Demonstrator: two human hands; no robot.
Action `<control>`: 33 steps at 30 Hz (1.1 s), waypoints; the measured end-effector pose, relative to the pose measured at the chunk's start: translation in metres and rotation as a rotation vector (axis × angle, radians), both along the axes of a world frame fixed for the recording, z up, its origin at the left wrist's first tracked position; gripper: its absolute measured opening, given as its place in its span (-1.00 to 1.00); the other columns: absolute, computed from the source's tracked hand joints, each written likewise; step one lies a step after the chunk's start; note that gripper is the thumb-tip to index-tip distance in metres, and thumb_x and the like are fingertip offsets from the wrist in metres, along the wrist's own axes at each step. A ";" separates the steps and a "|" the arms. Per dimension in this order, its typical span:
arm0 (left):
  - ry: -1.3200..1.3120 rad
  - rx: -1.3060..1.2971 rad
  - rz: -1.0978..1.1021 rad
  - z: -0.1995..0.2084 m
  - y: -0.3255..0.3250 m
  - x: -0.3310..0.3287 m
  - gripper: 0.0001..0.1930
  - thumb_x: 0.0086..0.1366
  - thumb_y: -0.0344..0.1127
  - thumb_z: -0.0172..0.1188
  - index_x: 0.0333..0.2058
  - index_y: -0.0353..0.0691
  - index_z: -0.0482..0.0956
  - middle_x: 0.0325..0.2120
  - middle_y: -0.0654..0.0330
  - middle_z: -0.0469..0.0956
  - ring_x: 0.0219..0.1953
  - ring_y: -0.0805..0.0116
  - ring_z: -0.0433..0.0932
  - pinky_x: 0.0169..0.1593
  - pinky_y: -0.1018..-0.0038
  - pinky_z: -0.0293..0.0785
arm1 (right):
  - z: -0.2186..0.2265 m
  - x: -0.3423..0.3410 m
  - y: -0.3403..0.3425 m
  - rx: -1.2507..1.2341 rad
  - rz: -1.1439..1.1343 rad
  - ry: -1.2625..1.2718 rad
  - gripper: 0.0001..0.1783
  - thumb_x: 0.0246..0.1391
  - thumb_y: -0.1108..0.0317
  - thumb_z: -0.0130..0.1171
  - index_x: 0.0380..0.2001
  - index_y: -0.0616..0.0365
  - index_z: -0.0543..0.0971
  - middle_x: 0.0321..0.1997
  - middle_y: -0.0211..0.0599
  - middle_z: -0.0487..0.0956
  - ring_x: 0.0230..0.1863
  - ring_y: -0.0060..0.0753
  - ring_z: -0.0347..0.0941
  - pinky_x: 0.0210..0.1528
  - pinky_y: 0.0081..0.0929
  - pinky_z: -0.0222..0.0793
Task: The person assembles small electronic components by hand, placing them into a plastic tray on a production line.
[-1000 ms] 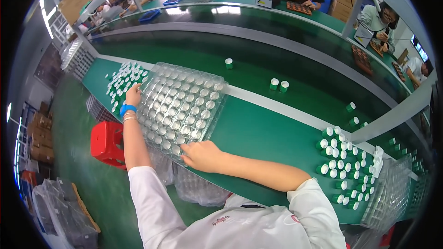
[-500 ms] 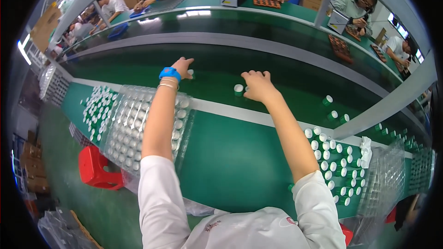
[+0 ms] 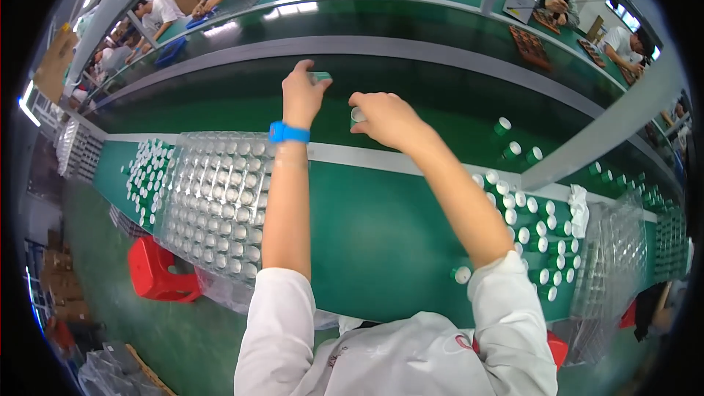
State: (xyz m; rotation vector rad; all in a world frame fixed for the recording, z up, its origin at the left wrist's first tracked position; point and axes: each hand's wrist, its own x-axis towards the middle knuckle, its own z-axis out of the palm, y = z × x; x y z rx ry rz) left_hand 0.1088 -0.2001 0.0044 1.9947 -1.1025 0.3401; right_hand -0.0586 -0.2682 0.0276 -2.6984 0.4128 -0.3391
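Observation:
Over the dark green conveyor belt [image 3: 220, 95], my left hand [image 3: 299, 99], with a blue band at its wrist, pinches a small round container [image 3: 320, 76] between thumb and fingers. That container looks clear and greenish and is tipped on its side. Just to the right, my right hand [image 3: 386, 119] has its thumb and fingers closed about another small container with a whitish top [image 3: 357, 116], partly hidden by the fingers. Both hands are close together, beyond the green worktable [image 3: 367, 235].
Clear plastic trays of round containers [image 3: 220, 205] lie left of my arm. Loose white-topped containers stand at the left [image 3: 150, 176] and right [image 3: 543, 227]. More sit on the belt [image 3: 512, 149]. A grey post [image 3: 609, 132] rises at right. Co-workers sit across the belt.
Both hands have drawn closer together. My left hand has lifted and tilted a container from the belt. My right hand has moved left, closing on the container beside it. The view has shifted slightly.

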 end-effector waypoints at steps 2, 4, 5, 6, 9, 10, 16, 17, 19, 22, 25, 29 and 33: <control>0.311 -0.122 -0.184 0.017 0.032 -0.056 -0.59 -0.05 -0.43 0.24 -0.17 -0.32 0.41 -0.49 0.12 0.52 -0.42 0.41 0.52 -0.34 0.58 0.41 | 0.033 -0.051 0.020 0.136 0.042 -0.108 -0.67 -0.23 0.37 0.22 -0.32 0.21 0.43 -0.36 -0.19 0.50 -0.40 -0.20 0.40 -0.36 -0.42 0.32; 0.677 -0.145 -0.391 0.026 0.053 -0.120 -0.64 -0.04 -0.50 0.23 -0.20 -0.36 0.41 -0.50 0.15 0.51 -0.38 0.43 0.51 -0.29 0.63 0.39 | 0.049 -0.121 0.031 0.290 0.023 -0.238 -0.66 -0.26 0.40 0.25 -0.32 0.20 0.44 -0.38 -0.25 0.49 -0.48 -0.34 0.37 -0.42 -0.50 0.30; 0.758 -0.177 -0.552 0.028 0.065 -0.149 -0.65 -0.02 -0.55 0.20 -0.19 -0.37 0.41 -0.43 0.15 0.49 -0.32 0.43 0.50 -0.26 0.61 0.41 | 0.054 -0.157 0.041 0.380 -0.011 -0.332 -0.64 -0.28 0.41 0.27 -0.31 0.20 0.45 -0.38 -0.29 0.49 -0.51 -0.42 0.34 -0.45 -0.55 0.29; 0.832 -0.217 -0.678 0.033 0.086 -0.170 -0.65 0.00 -0.59 0.18 -0.18 -0.37 0.40 -0.35 0.16 0.47 -0.27 0.43 0.49 -0.22 0.59 0.43 | 0.066 -0.185 0.059 0.431 -0.083 -0.320 -0.59 -0.33 0.48 0.30 -0.28 0.21 0.47 -0.36 -0.31 0.50 -0.42 -0.50 0.39 -0.41 -0.59 0.32; 0.951 -0.252 -0.778 0.019 0.136 -0.203 -0.57 -0.05 -0.67 0.17 -0.13 -0.42 0.36 -0.20 0.03 0.40 -0.19 0.30 0.46 -0.17 0.47 0.46 | 0.032 -0.222 0.093 0.509 -0.062 -0.443 -0.58 -0.32 0.58 0.26 -0.25 0.26 0.45 -0.26 -0.22 0.49 -0.30 -0.43 0.45 -0.29 -0.55 0.40; 0.981 -0.263 -0.800 0.012 0.146 -0.210 -0.54 -0.07 -0.68 0.17 -0.11 -0.44 0.34 -0.20 -0.02 0.42 -0.20 0.27 0.46 -0.19 0.44 0.48 | 0.015 -0.230 0.103 0.756 -0.049 -0.552 -0.57 -0.27 0.63 0.21 -0.20 0.29 0.42 -0.18 -0.17 0.45 -0.24 -0.39 0.44 -0.23 -0.53 0.40; 1.198 -0.201 -0.822 0.010 0.156 -0.248 -0.51 -0.07 -0.67 0.18 -0.08 -0.43 0.32 -0.22 -0.07 0.40 -0.43 0.27 0.52 -0.47 0.52 0.50 | -0.015 -0.252 0.128 1.301 -0.198 -0.775 -0.51 -0.25 0.73 0.12 -0.12 0.37 0.32 -0.10 0.01 0.37 -0.16 -0.21 0.43 -0.21 -0.41 0.48; 1.179 -0.179 -0.809 0.010 0.155 -0.251 -0.51 -0.07 -0.68 0.17 -0.08 -0.42 0.32 -0.22 -0.07 0.39 -0.42 0.27 0.51 -0.48 0.53 0.50 | -0.019 -0.254 0.128 1.273 -0.169 -0.802 -0.50 -0.25 0.72 0.12 -0.12 0.36 0.32 -0.09 0.02 0.36 -0.18 -0.22 0.44 -0.22 -0.41 0.48; 1.168 -0.145 -0.802 0.010 0.153 -0.256 -0.51 -0.07 -0.68 0.16 -0.08 -0.42 0.31 -0.22 -0.07 0.39 -0.41 0.28 0.50 -0.49 0.54 0.49 | -0.024 -0.258 0.128 1.224 -0.147 -0.839 -0.52 -0.26 0.71 0.13 -0.14 0.33 0.34 -0.06 0.04 0.34 -0.21 -0.25 0.44 -0.26 -0.44 0.46; 1.063 -0.118 -0.792 0.005 0.150 -0.259 -0.56 -0.01 -0.66 0.11 -0.07 -0.41 0.31 -0.21 -0.07 0.37 -0.39 0.27 0.48 -0.49 0.54 0.46 | -0.026 -0.257 0.127 1.249 -0.153 -0.903 -0.55 -0.27 0.72 0.13 -0.18 0.32 0.37 -0.06 0.02 0.34 -0.21 -0.29 0.42 -0.22 -0.44 0.40; 1.062 -0.277 -0.915 -0.008 0.150 -0.254 -0.61 0.05 -0.57 0.09 -0.09 -0.40 0.31 -0.18 -0.07 0.35 -0.34 0.25 0.47 -0.46 0.51 0.43 | -0.032 -0.260 0.123 1.182 -0.081 -0.887 -0.56 -0.28 0.72 0.14 -0.20 0.32 0.38 -0.04 0.01 0.33 -0.16 -0.31 0.39 -0.15 -0.42 0.35; 1.149 -0.249 -0.836 -0.004 0.149 -0.260 -0.62 0.05 -0.56 0.09 -0.10 -0.41 0.33 -0.13 -0.05 0.32 -0.26 0.23 0.45 -0.35 0.47 0.44 | -0.029 -0.257 0.127 1.205 -0.143 -0.867 -0.55 -0.28 0.72 0.15 -0.19 0.33 0.38 -0.02 0.00 0.32 -0.08 -0.30 0.35 -0.11 -0.41 0.32; 0.949 -0.131 -0.852 -0.005 0.147 -0.250 -0.63 0.03 -0.62 0.11 -0.12 -0.44 0.35 -0.10 -0.04 0.30 -0.18 0.20 0.43 -0.27 0.45 0.47 | -0.022 -0.253 0.126 1.202 -0.300 -0.817 -0.56 -0.26 0.72 0.13 -0.17 0.36 0.40 -0.02 -0.01 0.32 -0.06 -0.28 0.35 -0.09 -0.40 0.33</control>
